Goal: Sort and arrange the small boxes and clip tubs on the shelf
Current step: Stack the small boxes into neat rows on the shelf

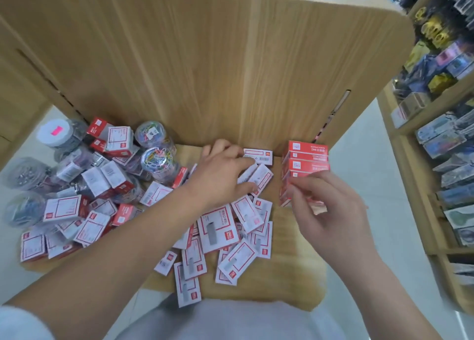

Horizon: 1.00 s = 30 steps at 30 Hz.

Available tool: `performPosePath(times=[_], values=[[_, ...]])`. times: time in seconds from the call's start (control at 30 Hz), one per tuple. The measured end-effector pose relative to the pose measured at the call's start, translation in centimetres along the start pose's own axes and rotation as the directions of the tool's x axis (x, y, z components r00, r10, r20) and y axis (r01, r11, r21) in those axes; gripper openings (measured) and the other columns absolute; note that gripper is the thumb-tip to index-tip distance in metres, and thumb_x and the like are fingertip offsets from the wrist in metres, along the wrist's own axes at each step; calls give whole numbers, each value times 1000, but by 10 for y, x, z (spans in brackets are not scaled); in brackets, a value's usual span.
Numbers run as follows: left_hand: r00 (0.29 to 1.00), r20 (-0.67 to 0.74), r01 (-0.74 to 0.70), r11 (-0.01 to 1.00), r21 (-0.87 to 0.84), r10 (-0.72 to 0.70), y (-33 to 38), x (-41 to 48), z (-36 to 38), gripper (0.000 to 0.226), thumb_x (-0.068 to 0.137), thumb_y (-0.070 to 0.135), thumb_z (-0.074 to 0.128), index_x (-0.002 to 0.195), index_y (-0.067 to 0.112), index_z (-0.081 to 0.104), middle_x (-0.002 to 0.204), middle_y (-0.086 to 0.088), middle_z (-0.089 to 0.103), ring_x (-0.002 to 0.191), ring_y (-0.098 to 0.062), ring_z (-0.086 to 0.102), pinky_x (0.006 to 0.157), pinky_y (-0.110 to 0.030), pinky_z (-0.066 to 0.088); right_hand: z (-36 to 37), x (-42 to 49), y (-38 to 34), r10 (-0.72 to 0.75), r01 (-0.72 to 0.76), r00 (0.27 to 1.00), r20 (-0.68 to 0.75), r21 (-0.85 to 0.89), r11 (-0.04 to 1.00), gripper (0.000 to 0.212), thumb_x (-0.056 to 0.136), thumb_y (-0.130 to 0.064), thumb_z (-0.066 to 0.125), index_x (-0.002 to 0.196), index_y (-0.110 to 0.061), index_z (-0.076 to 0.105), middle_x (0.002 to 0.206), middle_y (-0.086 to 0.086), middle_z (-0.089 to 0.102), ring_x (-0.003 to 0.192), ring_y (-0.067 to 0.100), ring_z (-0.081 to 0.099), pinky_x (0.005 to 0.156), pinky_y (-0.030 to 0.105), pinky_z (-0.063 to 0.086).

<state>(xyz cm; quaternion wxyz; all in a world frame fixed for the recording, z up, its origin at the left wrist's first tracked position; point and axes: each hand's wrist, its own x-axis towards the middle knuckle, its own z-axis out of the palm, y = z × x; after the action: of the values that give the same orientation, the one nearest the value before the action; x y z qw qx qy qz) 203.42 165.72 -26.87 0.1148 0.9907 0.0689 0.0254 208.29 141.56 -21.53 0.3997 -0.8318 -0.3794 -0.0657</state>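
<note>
Red-white small boxes [218, 226] scattered flat mid-shelf; neat red stack [305, 163] upright at right; clear clip tubs [159, 160] clustered left, some tipped.

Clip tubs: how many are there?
6 visible, all at left: white-lidded tub, two multicoloured tubs behind, lying tub among boxes, two edge tubs; others may be hidden.
</note>
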Motion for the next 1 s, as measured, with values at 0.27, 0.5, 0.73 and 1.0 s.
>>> performPosePath(times=[0.27, 0.5, 0.73, 1.0], values=[[974, -211, 41, 984, -176, -78, -26, -72, -43, 21, 92, 26, 66, 109, 18, 76, 111, 1, 73, 103, -29, 63, 90, -43, 52, 52, -46, -24, 104, -64, 951, 292, -143, 988, 28, 84, -35, 81, 108, -21, 75, 114, -6, 66, 104, 20, 64, 82, 31, 55], [909, -293, 255, 951, -174, -298, -9, -162, -35, 19, 90, 30, 65, 103, 20, 73, 94, 4, 61, 91, -27, 60, 70, -44, 55, 95, -24, -51, 16, 156, 904, 426, -366, 917, 70, 67, -72, 71, 115, -22, 71, 110, 0, 64, 98, 31, 58, 77, 42, 50], [854, -252, 377, 876, -302, -454, 10, -207, -8, 25, 90, 38, 63, 113, 30, 68, 96, 11, 58, 87, -19, 64, 58, -38, 56, 106, -27, -67, 7, 150, 910, 414, -346, 926, 89, 54, -39, 97, 133, -19, 61, 109, 7, 54, 90, 36, 62, 71, 43, 53], [853, -218, 362, 838, -409, -475, 12, -204, -5, 28, 91, 37, 63, 118, 28, 63, 107, 11, 58, 94, -17, 62, 67, -36, 55, 89, -15, -79, 236, -278, 915, 328, 86, 957, 65, 77, -6, 85, 136, -20, 62, 119, -11, 54, 99, 1, 58, 87, 5, 42]])
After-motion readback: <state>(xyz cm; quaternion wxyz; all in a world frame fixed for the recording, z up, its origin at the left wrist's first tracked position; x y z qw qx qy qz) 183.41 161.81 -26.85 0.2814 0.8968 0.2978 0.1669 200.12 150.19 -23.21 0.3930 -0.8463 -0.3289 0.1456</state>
